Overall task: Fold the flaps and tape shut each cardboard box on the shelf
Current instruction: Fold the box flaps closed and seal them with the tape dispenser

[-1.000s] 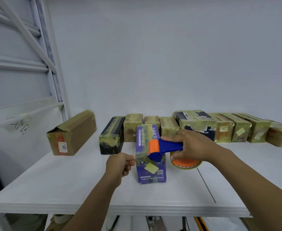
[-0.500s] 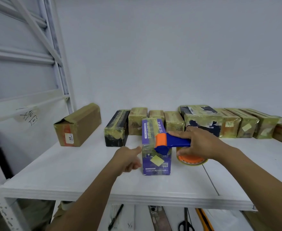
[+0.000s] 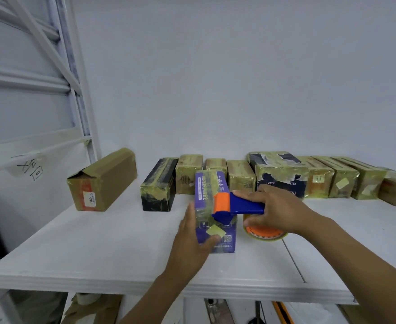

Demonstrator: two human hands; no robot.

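A purple box [image 3: 206,185] wrapped in yellowish tape stands near the front middle of the white shelf [image 3: 99,249]. My left hand [image 3: 190,242] holds its left front corner, fingers along the left side and thumb across the front face. My right hand [image 3: 279,209] grips the blue handle of a tape dispenser [image 3: 246,204]. The dispenser's orange roller sits against the box's upper front edge. Its tape roll [image 3: 264,233] hangs under my right hand, just right of the box.
A brown cardboard box [image 3: 103,181] with a loose end flap lies at the left. A black taped box [image 3: 159,185] and a row of several taped boxes [image 3: 321,178] line the back. A white rack upright [image 3: 75,90] rises at the left.
My left hand went from a loose fist beside the purple box to holding its left front corner. The dispenser stayed on the box's front top edge. The view shifted down and closer.
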